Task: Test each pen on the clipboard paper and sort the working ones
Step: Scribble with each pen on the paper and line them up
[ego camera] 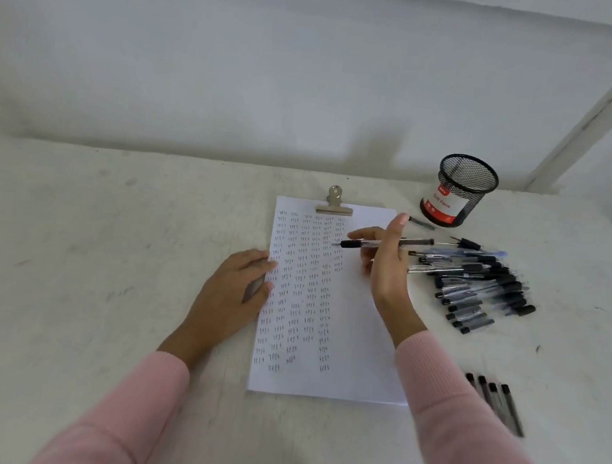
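Clear black-capped ballpoint pen (377, 244) lies level in right hand's (386, 264) grasp above white clipboard paper (331, 308) (covered in scribbles); left hand (232, 295), released, rests flat on its edge.

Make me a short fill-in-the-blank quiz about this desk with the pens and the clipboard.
1. The right hand holds a ____ above the paper.
2. The left hand rests on the paper's ____ edge.
3. The mesh cup stands ____ the big pen pile.
4. Both sleeves are ____.

Answers: pen; left; behind; pink
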